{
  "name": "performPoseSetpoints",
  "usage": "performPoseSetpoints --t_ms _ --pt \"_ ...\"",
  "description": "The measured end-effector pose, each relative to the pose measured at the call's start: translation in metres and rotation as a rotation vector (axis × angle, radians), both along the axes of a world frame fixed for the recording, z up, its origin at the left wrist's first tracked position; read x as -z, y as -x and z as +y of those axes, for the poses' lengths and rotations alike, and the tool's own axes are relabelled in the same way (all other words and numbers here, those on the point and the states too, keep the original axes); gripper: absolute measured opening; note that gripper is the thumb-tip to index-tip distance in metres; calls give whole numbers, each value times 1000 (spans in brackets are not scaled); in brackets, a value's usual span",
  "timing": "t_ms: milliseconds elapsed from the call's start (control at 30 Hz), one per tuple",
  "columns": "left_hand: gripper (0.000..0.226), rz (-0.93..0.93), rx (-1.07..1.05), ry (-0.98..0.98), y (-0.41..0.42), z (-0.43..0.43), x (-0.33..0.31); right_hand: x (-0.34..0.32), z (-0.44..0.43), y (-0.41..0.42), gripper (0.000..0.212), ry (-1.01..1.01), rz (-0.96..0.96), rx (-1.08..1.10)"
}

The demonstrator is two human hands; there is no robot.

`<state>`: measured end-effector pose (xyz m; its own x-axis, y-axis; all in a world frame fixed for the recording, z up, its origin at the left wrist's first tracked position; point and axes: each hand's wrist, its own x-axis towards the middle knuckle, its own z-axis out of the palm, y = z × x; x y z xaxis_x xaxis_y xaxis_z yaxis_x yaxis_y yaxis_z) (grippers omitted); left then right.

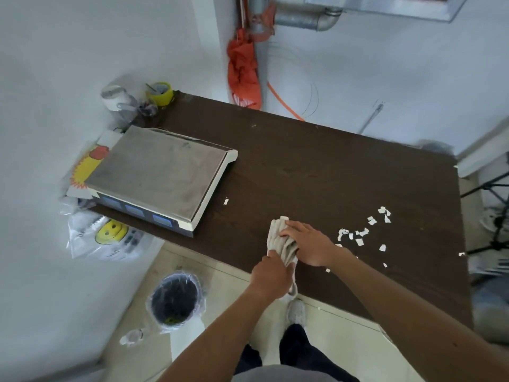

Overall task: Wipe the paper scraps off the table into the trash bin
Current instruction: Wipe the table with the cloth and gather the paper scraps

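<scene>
Head view | left grip clenches folded grey-white cloth, fingertips hidden | right grip flat, pressing cloth onto dark brown worktop | white paper scraps right of grips | round black plastic-lined trash bin floor-level, lower left

Left grip curls tight beside the flatter right grip, forearms converging.
</scene>
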<state>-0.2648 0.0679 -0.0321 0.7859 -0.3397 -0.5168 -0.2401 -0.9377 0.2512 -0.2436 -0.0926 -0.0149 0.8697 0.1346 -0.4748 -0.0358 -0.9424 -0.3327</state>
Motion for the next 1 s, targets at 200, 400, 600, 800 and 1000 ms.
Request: performPoseSetpoints --t_ms 200,400,600,800,1000 --pt "62 -77 111 3 13 -30 2 9 -37 26 67 4 -6 97" --pt "63 -83 149 5 18 -49 5 8 -56 37 68 6 -9 166" --pt "59 -97 129 5 22 -59 3 12 -70 36 68 26 23 125" --pt "59 -285 174 11 22 -51 1 -1 -67 14 61 -1 66 68" --pt "43 -157 -141 55 -8 -63 -8 -22 -49 -8 75 -23 -139 66"
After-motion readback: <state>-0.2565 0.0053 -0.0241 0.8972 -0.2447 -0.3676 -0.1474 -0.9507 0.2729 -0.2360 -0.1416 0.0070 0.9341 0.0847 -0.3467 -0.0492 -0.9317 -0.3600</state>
